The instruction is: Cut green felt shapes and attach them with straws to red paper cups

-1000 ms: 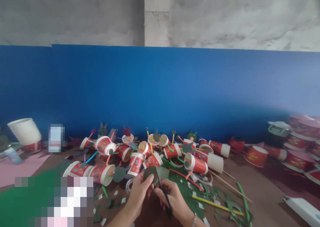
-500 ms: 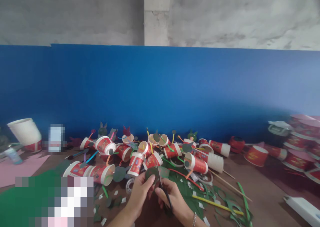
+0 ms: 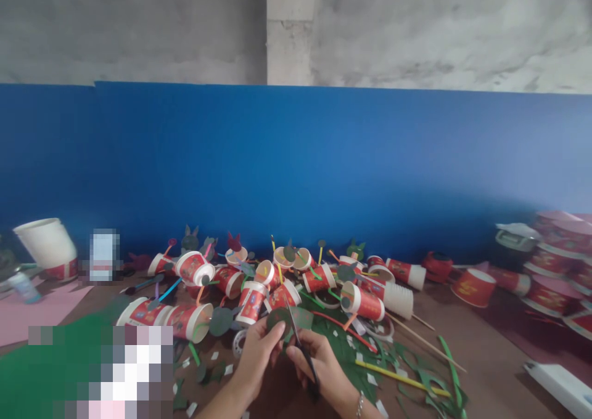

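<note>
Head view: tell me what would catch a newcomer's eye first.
The blue panel, spanning the view's full width, probably comes first. Next come red paper cups jumbled in front of it. At bottom centre, the left hand pinches dark green paper while the right hand holds black-handled scissors.

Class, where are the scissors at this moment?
In the head view, the scissors are low near the middle, held in the right hand, blades at the dark green paper in the left hand.
</note>
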The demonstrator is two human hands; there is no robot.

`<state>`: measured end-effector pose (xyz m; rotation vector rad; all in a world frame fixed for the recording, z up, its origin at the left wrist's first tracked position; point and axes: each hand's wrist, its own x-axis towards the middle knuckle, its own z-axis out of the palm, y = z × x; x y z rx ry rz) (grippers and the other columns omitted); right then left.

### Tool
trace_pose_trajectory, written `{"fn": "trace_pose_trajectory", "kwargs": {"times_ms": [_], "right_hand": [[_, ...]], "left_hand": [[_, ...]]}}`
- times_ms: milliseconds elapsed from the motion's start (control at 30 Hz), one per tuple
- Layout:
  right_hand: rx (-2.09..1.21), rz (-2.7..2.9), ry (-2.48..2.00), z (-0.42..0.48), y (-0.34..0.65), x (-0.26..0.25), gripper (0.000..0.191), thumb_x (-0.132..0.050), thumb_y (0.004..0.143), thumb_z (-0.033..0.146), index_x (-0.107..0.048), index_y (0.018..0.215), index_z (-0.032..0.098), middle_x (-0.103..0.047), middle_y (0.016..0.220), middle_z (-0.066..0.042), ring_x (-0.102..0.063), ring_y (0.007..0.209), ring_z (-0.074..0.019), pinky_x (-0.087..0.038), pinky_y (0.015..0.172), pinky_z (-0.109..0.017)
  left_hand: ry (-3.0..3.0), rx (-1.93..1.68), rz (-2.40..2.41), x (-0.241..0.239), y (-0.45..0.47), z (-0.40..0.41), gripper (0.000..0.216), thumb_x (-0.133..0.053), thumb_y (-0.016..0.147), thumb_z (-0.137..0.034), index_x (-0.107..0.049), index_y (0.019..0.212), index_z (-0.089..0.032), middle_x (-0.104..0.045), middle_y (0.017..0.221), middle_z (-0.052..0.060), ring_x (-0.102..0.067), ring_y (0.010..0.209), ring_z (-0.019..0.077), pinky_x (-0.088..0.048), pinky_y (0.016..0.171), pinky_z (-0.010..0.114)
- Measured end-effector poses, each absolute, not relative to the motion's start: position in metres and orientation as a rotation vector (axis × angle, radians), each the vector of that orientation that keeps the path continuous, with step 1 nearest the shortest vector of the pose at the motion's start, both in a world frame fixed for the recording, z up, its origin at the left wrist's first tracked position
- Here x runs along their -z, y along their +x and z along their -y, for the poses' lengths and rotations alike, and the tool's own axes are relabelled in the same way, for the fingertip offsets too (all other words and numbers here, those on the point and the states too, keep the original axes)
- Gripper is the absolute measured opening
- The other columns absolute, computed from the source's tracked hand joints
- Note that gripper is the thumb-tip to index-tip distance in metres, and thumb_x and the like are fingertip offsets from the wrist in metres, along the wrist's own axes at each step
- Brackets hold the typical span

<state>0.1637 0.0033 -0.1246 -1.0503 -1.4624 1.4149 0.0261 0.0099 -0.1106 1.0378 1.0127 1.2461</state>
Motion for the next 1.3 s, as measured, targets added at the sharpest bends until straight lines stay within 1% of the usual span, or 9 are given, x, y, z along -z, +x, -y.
{"fn": "trace_pose_trajectory", "kwargs": {"times_ms": [133,233,367,533,700,900,1000,1100,1300], "right_hand": [[-1.425,1.471,-1.051,-0.005,0.165,0.127,0.051,-0.063,0.064,0.063,-0.053,0.071,0.014,-0.046,0.043,0.006,-0.039,0.032,-0.0051,-0.031,0.032,-0.016],[-1.458,1.463,-1.037,-0.005,0.165,0.127,0.052,-0.064,0.063,0.063,-0.054,0.074,0.014,-0.048,0.044,0.006,-0.042,0.034,-0.0061,-0.035,0.033,-0.017],[-1.478,1.45,-1.02,-0.004,0.165,0.125,0.052,-0.063,0.063,0.064,-0.054,0.075,0.014,-0.049,0.046,0.005,-0.045,0.036,-0.0071,-0.039,0.036,-0.018],[-1.45,1.465,-1.04,-0.004,0.164,0.125,0.052,-0.063,0.063,0.065,-0.053,0.072,0.015,-0.046,0.044,0.007,-0.041,0.034,-0.0061,-0.035,0.033,-0.017],[-1.451,1.478,-1.042,-0.004,0.165,0.126,0.052,-0.063,0.063,0.065,-0.053,0.07,0.014,-0.046,0.041,0.007,-0.039,0.032,-0.0053,-0.031,0.031,-0.016],[-1.468,1.479,-1.072,-0.004,0.165,0.125,0.052,-0.064,0.062,0.065,-0.053,0.07,0.014,-0.046,0.04,0.007,-0.038,0.03,-0.005,-0.03,0.03,-0.015],[-1.49,1.464,-1.054,-0.003,0.164,0.125,0.053,-0.064,0.061,0.065,-0.054,0.072,0.014,-0.049,0.042,0.006,-0.042,0.032,-0.0062,-0.034,0.032,-0.016],[-1.485,1.451,-1.046,-0.003,0.163,0.126,0.054,-0.063,0.061,0.066,-0.054,0.074,0.014,-0.049,0.044,0.006,-0.044,0.034,-0.0069,-0.037,0.034,-0.017],[-1.451,1.491,-1.082,-0.004,0.165,0.126,0.054,-0.063,0.061,0.067,-0.054,0.069,0.014,-0.046,0.041,0.007,-0.041,0.032,-0.0063,-0.033,0.032,-0.017]], "left_hand": [[0.958,-1.284,-1.034,0.112,0.027,-0.01,0.037,-0.064,0.071,-0.05,-0.051,0.066,-0.016,-0.039,0.045,-0.009,-0.029,0.04,0.0041,-0.02,0.038,0.017],[0.925,-1.272,-1.044,0.109,0.027,-0.01,0.038,-0.066,0.068,-0.051,-0.056,0.073,-0.015,-0.039,0.048,-0.009,-0.03,0.041,0.0041,-0.02,0.039,0.016],[0.957,-1.239,-1.048,0.101,0.027,-0.008,0.04,-0.069,0.064,-0.052,-0.059,0.072,-0.014,-0.044,0.05,-0.007,-0.032,0.044,0.0047,-0.022,0.039,0.016],[0.935,-1.241,-1.038,0.098,0.027,-0.007,0.041,-0.069,0.063,-0.053,-0.06,0.072,-0.014,-0.048,0.053,-0.005,-0.034,0.046,0.0053,-0.025,0.041,0.016],[0.936,-1.256,-1.061,0.098,0.026,-0.008,0.042,-0.07,0.062,-0.054,-0.059,0.07,-0.015,-0.041,0.048,-0.008,-0.027,0.041,0.0037,-0.017,0.038,0.016],[0.876,-1.282,-1.049,0.102,0.027,-0.009,0.042,-0.07,0.062,-0.054,-0.06,0.075,-0.015,-0.045,0.055,-0.007,-0.03,0.044,0.0034,-0.021,0.042,0.015],[0.899,-1.282,-1.074,0.103,0.026,-0.009,0.044,-0.07,0.061,-0.056,-0.06,0.074,-0.015,-0.043,0.053,-0.007,-0.028,0.043,0.0034,-0.02,0.041,0.016],[0.939,-1.259,-1.061,0.102,0.026,-0.009,0.041,-0.07,0.063,-0.053,-0.06,0.073,-0.014,-0.044,0.053,-0.007,-0.029,0.044,0.0037,-0.02,0.042,0.016],[0.941,-1.24,-1.052,0.107,0.023,-0.012,0.042,-0.069,0.064,-0.053,-0.061,0.075,-0.014,-0.04,0.051,-0.008,-0.026,0.043,0.0033,-0.016,0.04,0.016]]}}
